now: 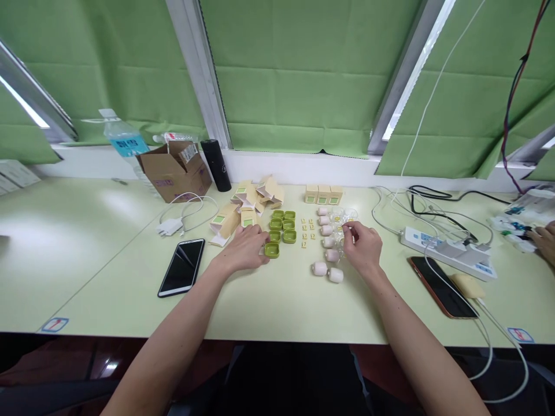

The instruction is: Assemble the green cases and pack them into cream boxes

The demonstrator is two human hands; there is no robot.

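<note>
1. At the centre of the pale green worktop (277, 300), the left hand (245, 249) lies palm down, fingers loosely curled, fingertips touching the nearest green tray (272, 249); it grips nothing.
2. The right hand (363, 248) is closed in a pinch on a clear plastic wrapper (341, 222), thumb and forefinger together.
3. More green trays (283, 225) sit in two short columns just behind the touched one.
4. Small yellow tabs (307, 232) lie in rows between the trays and a column of white rollers (326, 240), which runs just left of the right hand.
5. Cream cartons (249, 202) are heaped behind the left hand; three stand upright (323, 195) further back.
6. A black phone (182, 267) lies well left; a second phone (441, 286) and power strip (448, 253) lie right.
7. Another person's hand (545, 240) shows at the far right edge.
</note>
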